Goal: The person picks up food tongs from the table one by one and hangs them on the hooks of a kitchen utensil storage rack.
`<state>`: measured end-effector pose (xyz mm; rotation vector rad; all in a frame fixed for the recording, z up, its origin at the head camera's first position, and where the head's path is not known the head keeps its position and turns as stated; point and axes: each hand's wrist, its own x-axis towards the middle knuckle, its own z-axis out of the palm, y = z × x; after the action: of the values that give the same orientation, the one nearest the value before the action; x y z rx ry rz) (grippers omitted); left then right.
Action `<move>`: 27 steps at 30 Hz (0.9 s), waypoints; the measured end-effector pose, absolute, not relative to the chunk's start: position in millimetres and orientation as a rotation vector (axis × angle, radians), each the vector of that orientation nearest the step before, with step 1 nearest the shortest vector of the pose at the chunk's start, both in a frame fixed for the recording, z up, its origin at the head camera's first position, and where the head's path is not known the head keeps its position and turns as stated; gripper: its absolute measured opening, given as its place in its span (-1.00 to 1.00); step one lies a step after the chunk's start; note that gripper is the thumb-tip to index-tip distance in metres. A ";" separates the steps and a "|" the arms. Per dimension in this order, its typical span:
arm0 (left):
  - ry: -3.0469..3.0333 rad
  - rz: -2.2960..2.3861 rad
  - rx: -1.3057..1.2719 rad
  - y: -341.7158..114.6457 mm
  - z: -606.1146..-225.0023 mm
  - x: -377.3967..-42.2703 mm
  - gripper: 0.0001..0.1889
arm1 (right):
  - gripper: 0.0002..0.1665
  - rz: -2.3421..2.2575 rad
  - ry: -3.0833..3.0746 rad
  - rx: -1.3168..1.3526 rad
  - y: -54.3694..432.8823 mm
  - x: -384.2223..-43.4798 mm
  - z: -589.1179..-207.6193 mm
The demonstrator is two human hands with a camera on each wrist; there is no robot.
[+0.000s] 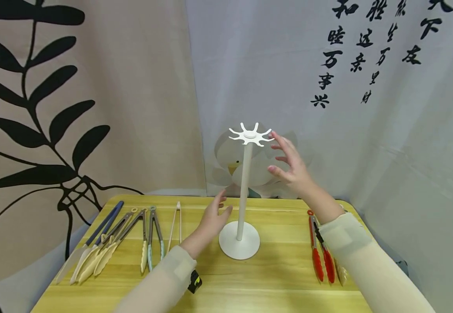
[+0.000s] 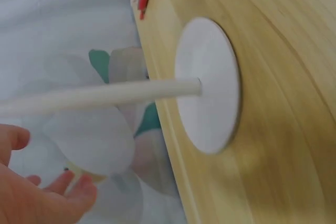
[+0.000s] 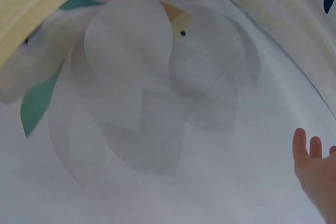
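A white stand rises from the tabletop, with a round base (image 1: 239, 248), a slim pole (image 1: 244, 187) and a star-shaped top of curved hooks (image 1: 250, 134). To the left of the pole, my left hand (image 1: 212, 216) is raised with its fingers apart and nothing in them. My right hand (image 1: 292, 168) is up at the stand's top on the right, fingers spread and fingertips right at the hook ends. In the left wrist view, the pole (image 2: 121, 94) runs past the left hand (image 2: 42, 195). Only the right hand (image 3: 317, 174) shows in the right wrist view, against the curtain.
Several tongs with grey handles (image 1: 132, 224), including blue-handled tongs (image 1: 105, 221), lie on the left of the wooden table (image 1: 281, 261). Red-tipped tongs (image 1: 316, 261) lie at the right, beside my sleeve. A black and yellow object (image 1: 195, 281) sits near my left forearm. A printed curtain (image 1: 148, 108) hangs behind.
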<state>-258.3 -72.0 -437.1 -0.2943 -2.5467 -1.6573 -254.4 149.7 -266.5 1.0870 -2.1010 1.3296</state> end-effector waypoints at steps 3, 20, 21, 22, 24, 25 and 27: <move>-2.644 -1.563 -0.202 -84.7 -443.3 -258.3 -0.34 | 0.27 1.220 -2.111 1.121 152.4 -259.9 -260.6; -3.124 -0.848 0.119 -145.6 -476.9 -238.7 -0.13 | -0.13 0.686 -2.381 1.283 156.3 -278.5 -207.0; -3.137 -0.836 0.135 -147.9 -479.2 -238.9 -0.14 | -0.13 0.664 -2.419 1.280 154.4 -277.1 -202.3; -3.151 -0.823 0.150 -150.1 -481.6 -239.1 -0.14 | -0.13 0.645 -2.458 1.275 152.4 -275.9 -198.0; -3.173 -0.809 0.174 -154.5 -486.8 -240.4 -0.14 | -0.13 0.605 -2.527 1.268 148.7 -274.6 -190.5; -3.184 -0.800 0.188 -156.3 -489.1 -241.1 -0.14 | -0.14 0.586 -2.554 1.268 147.1 -274.6 -187.4; -3.200 -0.795 0.203 -159.2 -491.8 -241.6 -0.14 | -0.15 0.557 -2.608 1.260 144.4 -275.1 -182.1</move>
<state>-241.6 -159.2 -491.8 0.2031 -3.2005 -0.7947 -275.1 144.4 -182.1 1.2605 -2.6082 0.5574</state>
